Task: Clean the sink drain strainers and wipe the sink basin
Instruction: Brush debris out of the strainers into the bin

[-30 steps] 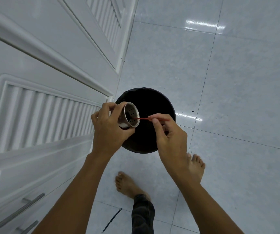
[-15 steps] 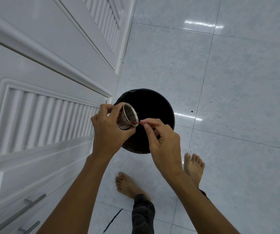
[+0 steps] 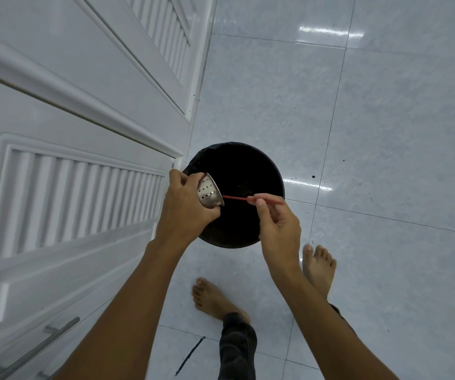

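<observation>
while i look down past white louvred cabinet doors [image 3: 78, 193], my left hand [image 3: 186, 207] grips a perforated round metal drain strainer [image 3: 209, 193] over a round black bin [image 3: 237, 193]; my right hand [image 3: 277, 226] pinches a thin red stick [image 3: 237, 198] whose tip touches the strainer's rim.

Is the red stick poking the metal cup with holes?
Touching. In the head view, the red stick's tip meets the rim of the strainer held in the left hand, with no gap showing.

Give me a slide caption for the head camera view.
Left hand tilts a strainer over a black bin while the right hand picks at it with a red stick.
</observation>
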